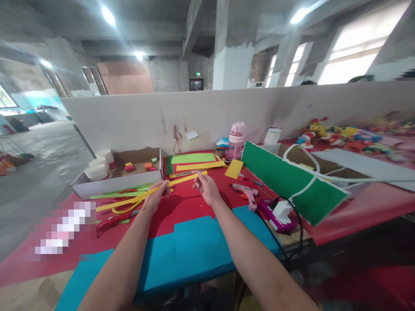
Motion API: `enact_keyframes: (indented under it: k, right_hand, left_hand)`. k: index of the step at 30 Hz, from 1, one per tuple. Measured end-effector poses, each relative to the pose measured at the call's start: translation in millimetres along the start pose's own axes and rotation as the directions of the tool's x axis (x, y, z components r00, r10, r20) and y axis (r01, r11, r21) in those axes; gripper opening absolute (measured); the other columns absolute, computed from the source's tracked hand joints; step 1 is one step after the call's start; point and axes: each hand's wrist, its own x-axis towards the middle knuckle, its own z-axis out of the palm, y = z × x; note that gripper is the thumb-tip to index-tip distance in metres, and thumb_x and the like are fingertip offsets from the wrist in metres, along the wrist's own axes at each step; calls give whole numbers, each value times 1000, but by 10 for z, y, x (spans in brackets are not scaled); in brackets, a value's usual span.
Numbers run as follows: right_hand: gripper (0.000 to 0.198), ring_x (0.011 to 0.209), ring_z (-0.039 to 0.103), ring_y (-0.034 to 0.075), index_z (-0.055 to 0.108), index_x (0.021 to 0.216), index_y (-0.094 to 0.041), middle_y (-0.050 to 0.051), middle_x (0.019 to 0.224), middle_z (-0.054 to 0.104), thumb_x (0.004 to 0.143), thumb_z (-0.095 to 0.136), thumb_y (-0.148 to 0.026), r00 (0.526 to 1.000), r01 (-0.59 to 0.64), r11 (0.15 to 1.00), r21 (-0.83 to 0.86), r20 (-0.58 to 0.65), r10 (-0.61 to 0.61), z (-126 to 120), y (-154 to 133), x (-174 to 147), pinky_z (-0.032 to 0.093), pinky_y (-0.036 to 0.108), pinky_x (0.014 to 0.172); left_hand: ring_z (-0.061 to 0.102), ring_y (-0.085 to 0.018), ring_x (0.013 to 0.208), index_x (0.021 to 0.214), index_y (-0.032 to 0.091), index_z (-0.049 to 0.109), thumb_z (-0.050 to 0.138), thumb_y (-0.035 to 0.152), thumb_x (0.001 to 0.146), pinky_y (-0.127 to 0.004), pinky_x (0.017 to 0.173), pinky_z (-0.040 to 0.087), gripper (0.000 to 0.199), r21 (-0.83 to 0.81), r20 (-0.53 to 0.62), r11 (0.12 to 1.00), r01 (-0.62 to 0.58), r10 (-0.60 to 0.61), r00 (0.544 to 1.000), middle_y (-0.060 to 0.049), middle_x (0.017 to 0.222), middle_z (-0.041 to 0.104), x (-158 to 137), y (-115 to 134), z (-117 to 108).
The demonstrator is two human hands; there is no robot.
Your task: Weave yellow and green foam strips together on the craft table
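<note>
A long, thin yellow strip [129,200] slants over the red tabletop. My left hand [157,197] is closed on it near the middle, fingers pinched around it. At the far right end of the strip, my right hand [205,188] has its fingertips on it; the finger pads are partly hidden. Under the left part of the strip lie scissors with red handles [108,223], a yellow looped handle [120,210] and green strips [110,195]. Just beyond my hands are stacked coloured sheets [191,159] and another yellow strip [199,166].
A pink glue gun [247,194] lies right of my hands, beside a purple power strip [277,218] with cables. A green board [288,183] leans there. Behind stand a pink bottle [236,140] and an open box [113,186] with paper cups [97,169] and small rolls [148,166].
</note>
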Motion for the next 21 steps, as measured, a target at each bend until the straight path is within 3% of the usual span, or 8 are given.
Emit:
enact_keyframes:
  k: [3, 6, 11, 15, 21]
  right_hand:
    - [33, 53, 39, 7, 69, 79, -17, -2, 66, 54, 68, 73, -48, 1000, 15, 1000, -20, -22, -16, -2, 17, 10, 48, 23, 56]
    - [33, 54, 41, 7, 69, 80, -17, -1, 68, 56, 69, 73, -47, 999, -31, 1000, -3, 32, 31, 20, 55, -12, 48, 23, 58]
    - [32, 54, 42, 6, 70, 88, -17, -1, 71, 59, 72, 71, -45, 987, -89, 994, -68, 125, 97, 63, 125, -59, 49, 24, 60]
    - [36, 59, 47, 9, 67, 100, -22, -5, 62, 52, 69, 74, -37, 996, 6, 988, -157, 89, 9, 50, 81, -53, 52, 25, 66]
    - [25, 65, 57, 10, 63, 93, -23, -2, 80, 58, 72, 70, -35, 989, 143, 949, -281, 82, -124, -24, -32, -27, 53, 29, 74]
  left_hand:
    - [48, -9, 50, 65, 16, 55, 62, 48, 78, -22, 52, 37, 35, -109, -28, 994, -7, 4, 1000, 1, 56, 55, 20, -49, -11]
    - [48, -9, 50, 70, 17, 54, 68, 44, 74, -21, 52, 37, 30, -214, -9, 977, 15, -17, 1000, 2, 57, 55, 22, -87, 13]
    - [48, -9, 52, 68, 16, 55, 65, 45, 76, -21, 53, 37, 32, -188, 59, 981, 43, -32, 998, 1, 58, 56, 2, -96, 59]
    - [48, -9, 52, 63, 16, 55, 63, 46, 77, -22, 53, 37, 34, -156, 34, 987, 31, -26, 999, 0, 57, 56, 7, -96, 29]
    - [48, -9, 53, 63, 15, 56, 61, 46, 79, -22, 56, 38, 35, -68, 0, 997, -25, 26, 1000, 0, 58, 56, 3, -38, -15]
